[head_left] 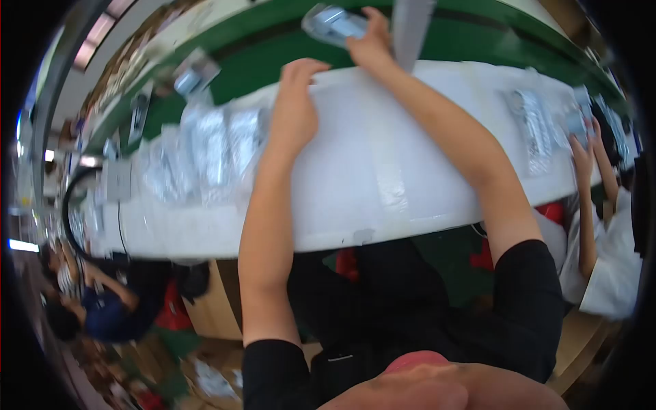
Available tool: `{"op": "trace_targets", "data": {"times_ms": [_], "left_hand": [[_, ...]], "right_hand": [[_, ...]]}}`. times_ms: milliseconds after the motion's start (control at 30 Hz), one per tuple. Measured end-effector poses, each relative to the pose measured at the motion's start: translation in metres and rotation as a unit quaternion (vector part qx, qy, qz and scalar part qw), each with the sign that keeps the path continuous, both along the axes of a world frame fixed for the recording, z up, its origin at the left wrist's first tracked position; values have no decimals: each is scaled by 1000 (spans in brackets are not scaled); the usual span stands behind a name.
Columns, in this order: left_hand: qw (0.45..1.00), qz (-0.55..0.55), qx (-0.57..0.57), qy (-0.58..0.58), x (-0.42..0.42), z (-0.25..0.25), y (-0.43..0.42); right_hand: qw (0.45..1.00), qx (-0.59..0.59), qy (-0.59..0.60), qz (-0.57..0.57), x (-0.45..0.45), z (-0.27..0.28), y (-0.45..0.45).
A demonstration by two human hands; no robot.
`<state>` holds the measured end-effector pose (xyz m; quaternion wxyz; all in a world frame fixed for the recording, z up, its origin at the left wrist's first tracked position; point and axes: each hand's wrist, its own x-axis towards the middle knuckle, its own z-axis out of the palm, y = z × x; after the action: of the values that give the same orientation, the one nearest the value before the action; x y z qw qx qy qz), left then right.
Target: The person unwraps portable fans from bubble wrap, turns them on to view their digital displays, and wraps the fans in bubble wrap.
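My right hand (371, 42) reaches over the green conveyor belt with its fingers closed on a bagged light-blue device (339, 24). Clear plastic wraps the device, whose exact kind I cannot make out. My left hand (301, 74) is at the far edge of the white work surface (348, 164), its fingers loosely bent and apart with nothing visible in them. Left of my left forearm lies a row of clear bags (213, 145) with silvery and bluish contents. Another bagged light-blue item (188, 82) sits on the belt at the left, blurred.
A pale metal post (412, 31) rises right beside my right hand. At the right, a co-worker's hands (586, 150) hold a light-blue item near more bagged pieces (531, 126). A grey box (116, 180) and a black hose (67, 212) stand at the left, with another person beyond.
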<state>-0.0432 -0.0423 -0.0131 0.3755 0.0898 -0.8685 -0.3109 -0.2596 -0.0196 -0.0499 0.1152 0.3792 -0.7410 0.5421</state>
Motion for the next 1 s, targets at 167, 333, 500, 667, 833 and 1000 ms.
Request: {"op": "trace_targets", "data": {"times_ms": [167,333,500,667,833,1000], "left_hand": [[980,172,-99,-21,33,51,-3],[912,287,-106,-274,59,42,-1],[891,275,-47,-359,71,51,0],[918,160,-2,-363,63,52,-9],[991,20,-63,-116,29,60,37],[984,-9,137,112,6,55,80]], "right_hand": [[964,-39,264,0,15,3,9],[934,-46,317,158,24,8,30],[908,27,346,236,51,15,76],[907,98,274,306,68,14,153],[945,78,86,306,71,40,165],[879,40,-226,418,52,48,172]]}}
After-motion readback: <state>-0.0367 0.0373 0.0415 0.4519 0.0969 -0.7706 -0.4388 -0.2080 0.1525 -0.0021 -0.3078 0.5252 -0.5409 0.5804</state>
